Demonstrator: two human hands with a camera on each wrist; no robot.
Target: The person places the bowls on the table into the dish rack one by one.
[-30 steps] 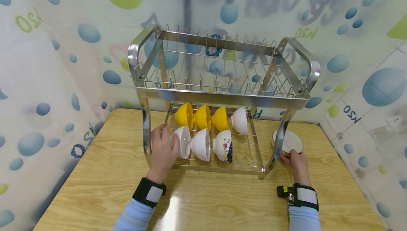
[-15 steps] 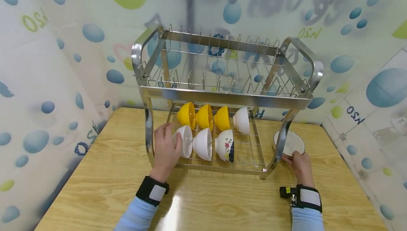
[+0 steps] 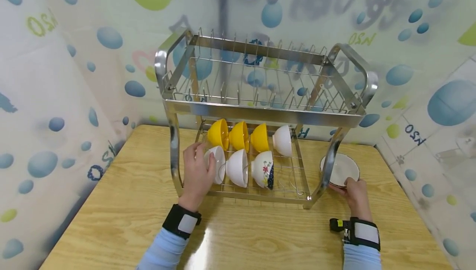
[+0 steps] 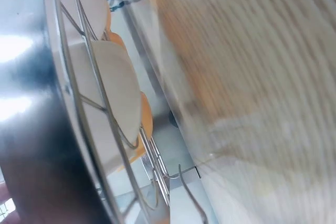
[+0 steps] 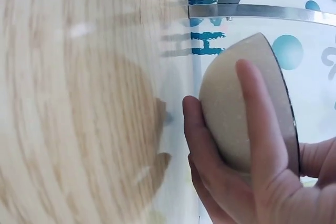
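In the head view my left hand (image 3: 198,175) reaches in at the left of the rack's lower tier. Its thumb and fingers are around the leftmost white bowl (image 3: 219,165) of the front row, which lies on its side; the hand covers its base. At the right, outside the rack, my right hand (image 3: 358,195) grips a white bowl with a dark rim (image 3: 341,170). The right wrist view shows this dark-rimmed bowl (image 5: 231,103) above the table, thumb and fingers around its outside. In the left wrist view, bowls (image 4: 110,98) appear behind rack wires, with only fingertips at the edge.
The two-tier metal dish rack (image 3: 264,112) stands on a wooden table (image 3: 253,237). Beside the left-hand bowl are a white bowl (image 3: 236,169) and a flowered bowl (image 3: 262,170). Behind them are yellow bowls (image 3: 238,136) and a white bowl (image 3: 282,141). A patterned curtain hangs behind.
My right hand has moved slightly to the right and down with the dark-rimmed bowl. The left hand has shifted a little right at its bowl. The view has turned slightly.
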